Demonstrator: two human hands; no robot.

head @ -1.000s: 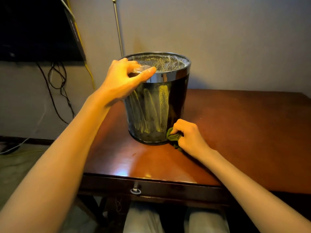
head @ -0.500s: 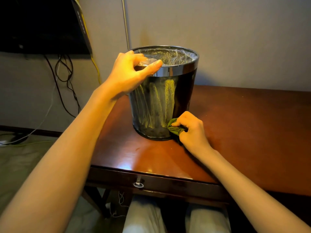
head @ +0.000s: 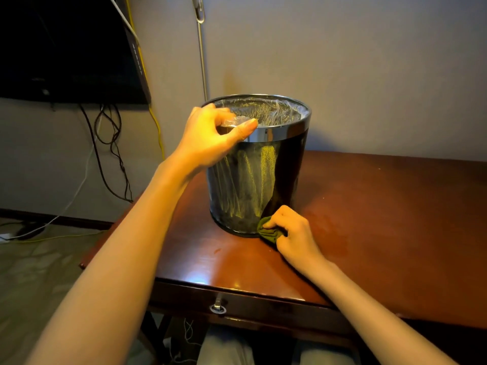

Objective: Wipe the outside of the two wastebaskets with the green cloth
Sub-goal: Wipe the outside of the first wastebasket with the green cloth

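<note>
Your left hand [head: 210, 139] pinches the rim of the wastebasket [head: 257, 169] standing on the worktop [head: 382, 219]; your right hand [head: 292, 233], fingers closed on the green cloth [head: 267, 230], wipes its base; next, likely sweep upward or rotate it.

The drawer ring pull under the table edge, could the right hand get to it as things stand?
Probably yes. The drawer ring pull hangs uncovered on the front, with nothing before it. But the right hand holds the green cloth against the wastebasket.
</note>
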